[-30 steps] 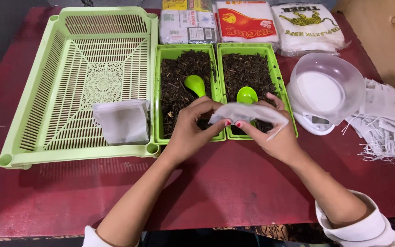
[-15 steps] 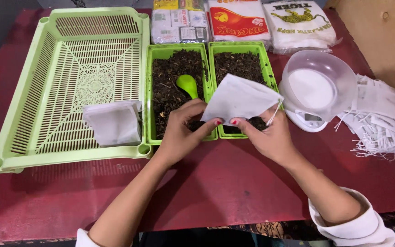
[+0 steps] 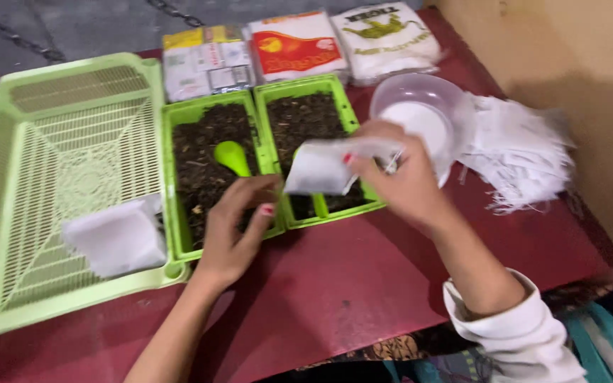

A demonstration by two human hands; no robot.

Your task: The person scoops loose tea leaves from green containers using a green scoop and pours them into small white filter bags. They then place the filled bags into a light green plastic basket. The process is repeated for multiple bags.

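Pouch [image 3: 321, 170] is pinched in right hand [image 3: 399, 177] fingers over the right tray [image 3: 335, 89]; left hand [image 3: 239, 227] rests loosely open, empty, near green scoop [image 3: 232, 156]

Motion is blurring the whole view. The small white paper pouch [image 3: 323, 169] is hiding the green plastic scoop [image 3: 318, 203] in the right green tray [image 3: 335, 89] — only its handle is showing. The right hand [image 3: 399, 177] is covering part of the clear plastic bowl [image 3: 428, 113]. The large pale green lattice basket [image 3: 8, 213] is running off the left edge — its corner is getting cut off.
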